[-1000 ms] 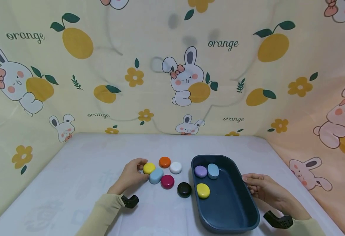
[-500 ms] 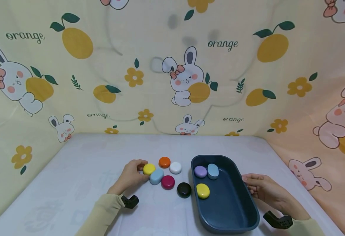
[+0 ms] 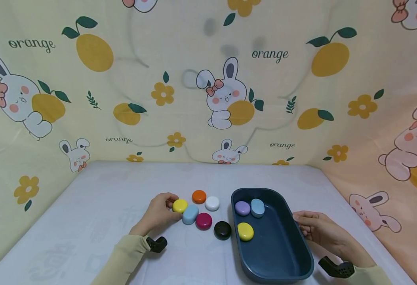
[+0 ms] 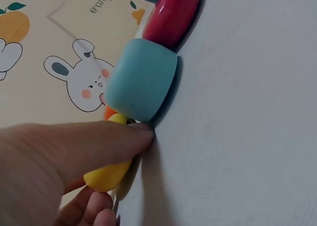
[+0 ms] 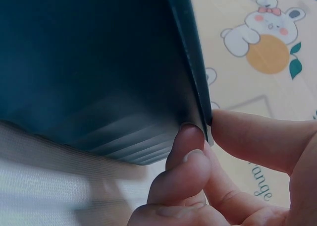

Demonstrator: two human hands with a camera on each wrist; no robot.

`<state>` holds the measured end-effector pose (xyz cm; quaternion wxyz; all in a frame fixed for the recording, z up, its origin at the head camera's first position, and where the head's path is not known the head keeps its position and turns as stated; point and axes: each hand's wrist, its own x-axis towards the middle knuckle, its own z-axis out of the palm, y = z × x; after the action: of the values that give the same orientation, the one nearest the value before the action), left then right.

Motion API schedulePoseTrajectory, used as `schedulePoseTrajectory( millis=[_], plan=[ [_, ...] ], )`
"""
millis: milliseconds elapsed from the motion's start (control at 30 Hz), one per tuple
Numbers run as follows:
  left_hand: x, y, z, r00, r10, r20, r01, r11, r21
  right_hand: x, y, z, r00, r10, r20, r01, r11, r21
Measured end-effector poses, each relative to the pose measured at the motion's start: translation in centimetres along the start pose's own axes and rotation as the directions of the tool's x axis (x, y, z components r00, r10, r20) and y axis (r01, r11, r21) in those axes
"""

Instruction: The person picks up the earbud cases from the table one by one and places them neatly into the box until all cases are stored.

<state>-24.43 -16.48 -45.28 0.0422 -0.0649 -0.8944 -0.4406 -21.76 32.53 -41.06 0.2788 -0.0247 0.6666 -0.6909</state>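
Observation:
My left hand (image 3: 160, 211) has its thumb and fingers around a glossy yellow pebble-like piece (image 3: 180, 206) on the white table. In the left wrist view, the thumb crosses that yellow piece (image 4: 108, 176), its tip right at the light blue piece (image 4: 141, 80). Beside the light blue piece (image 3: 190, 214) lies a crimson piece (image 3: 204, 221). The right hand (image 3: 327, 231) pinches the right rim of a dark blue tray (image 3: 302, 247); in the right wrist view, its thumb and curled fingers sit on either side of the tray rim (image 5: 190, 57).
Orange (image 3: 199, 196), white (image 3: 212, 203) and black (image 3: 222, 230) pieces lie between the left hand and the tray. Inside the tray are purple (image 3: 242, 208), light blue (image 3: 258, 208) and yellow (image 3: 245, 231) pieces. A printed cloth (image 3: 194, 39) hangs around the table.
The light blue and crimson pieces beside the left hand have shifted slightly to the right and toward the near side. The right hand and the tray look still.

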Motion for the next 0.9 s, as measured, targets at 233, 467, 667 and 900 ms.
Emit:
schedulePoseTrajectory(
  millis=[233,467,667,900],
  plan=[
    [-0.11,-0.02,-0.19,1.0,0.007,0.013,-0.007,1.0,-0.006,0.04,0.04,-0.02,1.0,0.001,-0.001,-0.001,1.0,-0.001],
    [-0.04,-0.05,-0.3,1.0,-0.006,0.001,0.006,1.0,-0.008,0.0,-0.02,-0.01,1.0,0.01,0.0,-0.01,1.0,0.004],
    [0.09,0.01,-0.3,1.0,-0.021,-0.015,0.021,1.0,0.008,-0.1,0.03,-0.04,0.999,-0.002,0.036,0.001,1.0,0.015],
    [-0.02,0.27,-0.59,0.999,-0.046,-0.029,0.046,0.999,-0.001,0.03,0.01,0.02,1.0,0.003,-0.007,-0.003,1.0,-0.005]
  ],
)
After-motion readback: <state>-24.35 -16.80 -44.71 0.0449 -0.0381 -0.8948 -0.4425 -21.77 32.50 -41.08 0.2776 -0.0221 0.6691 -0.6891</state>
